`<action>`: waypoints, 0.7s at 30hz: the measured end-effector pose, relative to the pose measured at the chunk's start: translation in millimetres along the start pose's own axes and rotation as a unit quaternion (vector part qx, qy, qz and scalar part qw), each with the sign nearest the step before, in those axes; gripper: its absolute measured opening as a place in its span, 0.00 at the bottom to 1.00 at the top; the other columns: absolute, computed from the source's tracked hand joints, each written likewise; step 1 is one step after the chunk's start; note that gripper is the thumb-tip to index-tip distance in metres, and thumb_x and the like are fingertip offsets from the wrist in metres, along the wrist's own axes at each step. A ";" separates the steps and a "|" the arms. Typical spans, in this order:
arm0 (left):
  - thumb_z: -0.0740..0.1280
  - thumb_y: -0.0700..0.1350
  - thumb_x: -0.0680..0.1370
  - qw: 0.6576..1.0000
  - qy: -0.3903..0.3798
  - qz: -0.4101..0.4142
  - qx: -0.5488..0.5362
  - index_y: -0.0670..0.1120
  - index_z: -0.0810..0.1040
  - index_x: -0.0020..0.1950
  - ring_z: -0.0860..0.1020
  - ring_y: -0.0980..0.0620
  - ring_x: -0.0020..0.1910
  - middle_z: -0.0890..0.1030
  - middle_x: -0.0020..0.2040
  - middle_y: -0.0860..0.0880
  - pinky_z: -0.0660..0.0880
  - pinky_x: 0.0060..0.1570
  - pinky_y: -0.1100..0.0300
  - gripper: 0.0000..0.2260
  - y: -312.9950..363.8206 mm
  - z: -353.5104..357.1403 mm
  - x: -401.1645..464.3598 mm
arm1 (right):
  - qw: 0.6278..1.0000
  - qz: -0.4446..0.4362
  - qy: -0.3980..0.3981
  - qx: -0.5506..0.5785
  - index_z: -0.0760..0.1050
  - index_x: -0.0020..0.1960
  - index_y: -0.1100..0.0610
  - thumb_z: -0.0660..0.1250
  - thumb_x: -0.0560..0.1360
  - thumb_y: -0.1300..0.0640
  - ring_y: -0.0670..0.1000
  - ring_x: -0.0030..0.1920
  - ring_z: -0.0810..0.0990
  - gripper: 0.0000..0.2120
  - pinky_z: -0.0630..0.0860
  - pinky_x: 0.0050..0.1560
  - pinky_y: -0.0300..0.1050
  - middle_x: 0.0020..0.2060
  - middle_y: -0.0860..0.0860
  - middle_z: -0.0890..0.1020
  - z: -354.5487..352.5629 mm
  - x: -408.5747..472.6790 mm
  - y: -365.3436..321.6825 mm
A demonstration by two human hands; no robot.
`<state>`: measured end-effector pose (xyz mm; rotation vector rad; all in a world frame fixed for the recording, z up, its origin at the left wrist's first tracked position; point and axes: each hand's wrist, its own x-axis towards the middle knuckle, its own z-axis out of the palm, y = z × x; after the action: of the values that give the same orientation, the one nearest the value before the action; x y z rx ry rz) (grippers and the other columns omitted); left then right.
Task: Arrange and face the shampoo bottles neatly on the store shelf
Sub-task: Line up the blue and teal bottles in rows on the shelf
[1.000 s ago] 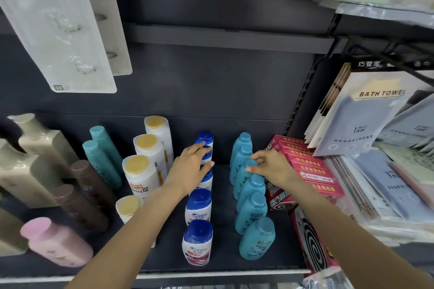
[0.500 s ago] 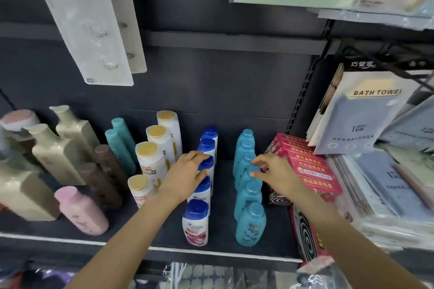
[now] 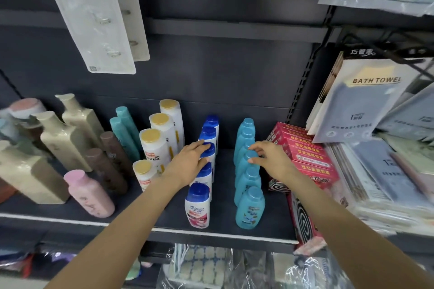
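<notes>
On the dark shelf (image 3: 225, 230) stand two rows running front to back: white shampoo bottles with blue caps (image 3: 197, 206) and teal bottles (image 3: 250, 209). My left hand (image 3: 187, 162) lies over the blue-capped row, fingers round the cap of a middle bottle (image 3: 209, 148). My right hand (image 3: 272, 159) reaches the teal row from the right, fingertips and thumb pinching a middle teal bottle (image 3: 249, 159) near its cap. Left of these stand white bottles with gold caps (image 3: 152, 145).
Red boxes (image 3: 307, 159) are stacked tight against the right of the teal row, with bath towel packs (image 3: 359, 101) beyond. Teal, brown (image 3: 105, 171), beige (image 3: 61, 141) and pink (image 3: 89, 192) bottles fill the shelf's left. A hook pack (image 3: 94, 19) hangs above.
The view has risen, showing more of the shelf edge and left-hand bottles. Both hands stay on the middle of their rows, having shifted a little toward the front.
</notes>
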<state>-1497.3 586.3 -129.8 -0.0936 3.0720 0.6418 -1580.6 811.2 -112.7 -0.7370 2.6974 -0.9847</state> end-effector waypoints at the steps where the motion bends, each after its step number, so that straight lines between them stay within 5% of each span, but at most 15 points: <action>1: 0.58 0.48 0.81 1.000 -0.001 0.003 0.002 0.49 0.60 0.75 0.59 0.49 0.74 0.59 0.76 0.50 0.57 0.72 0.56 0.22 -0.4 -1.1 0.3 | 1.000 -0.006 0.005 0.001 0.75 0.62 0.60 0.70 0.74 0.61 0.49 0.55 0.76 0.17 0.70 0.57 0.38 0.56 0.54 0.78 -3.0 0.0 -5.2; 6: 0.62 0.45 0.80 0.997 0.047 0.022 -0.059 0.50 0.63 0.74 0.62 0.50 0.72 0.62 0.74 0.50 0.60 0.71 0.57 0.22 1.0 -5.7 -1.0 | 0.997 -0.055 0.044 0.002 0.76 0.61 0.58 0.69 0.75 0.58 0.48 0.53 0.77 0.16 0.70 0.55 0.38 0.54 0.53 0.78 -21.8 -1.4 -33.9; 10: 0.64 0.44 0.79 0.988 0.098 0.059 -0.108 0.48 0.67 0.71 0.67 0.50 0.69 0.69 0.70 0.49 0.64 0.69 0.57 0.21 8.4 -11.2 -8.4 | 0.990 -0.080 0.101 0.060 0.77 0.58 0.58 0.69 0.74 0.60 0.46 0.50 0.77 0.13 0.71 0.49 0.28 0.52 0.51 0.78 -37.6 -9.8 -53.8; 13: 0.67 0.44 0.76 0.978 0.134 0.082 -0.138 0.48 0.72 0.67 0.73 0.52 0.62 0.75 0.63 0.50 0.67 0.61 0.64 0.19 15.7 -17.7 -13.5 | 0.979 -0.088 0.129 0.134 0.78 0.55 0.57 0.69 0.74 0.61 0.46 0.49 0.80 0.10 0.76 0.51 0.33 0.49 0.48 0.81 -50.9 -15.6 -62.0; 18: 0.71 0.50 0.73 0.968 0.094 0.056 -0.228 0.47 0.70 0.69 0.74 0.56 0.60 0.75 0.62 0.53 0.69 0.59 0.65 0.25 31.4 -27.8 -11.5 | 0.928 -0.028 0.149 0.340 0.78 0.50 0.52 0.67 0.75 0.62 0.45 0.48 0.81 0.07 0.80 0.43 0.37 0.47 0.50 0.81 -65.0 -29.7 -62.2; 21: 0.69 0.49 0.75 0.937 0.070 0.028 -0.342 0.49 0.77 0.59 0.80 0.52 0.53 0.81 0.54 0.50 0.77 0.51 0.61 0.14 37.1 -33.5 -10.6 | 0.890 0.004 0.163 0.426 0.78 0.52 0.54 0.66 0.76 0.62 0.50 0.53 0.80 0.07 0.80 0.45 0.37 0.52 0.53 0.81 -67.1 -39.1 -55.8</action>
<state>-1488.5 607.4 -84.1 -0.0497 2.8134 1.7405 -1546.8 831.6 -25.6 -0.3852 2.0888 -2.2114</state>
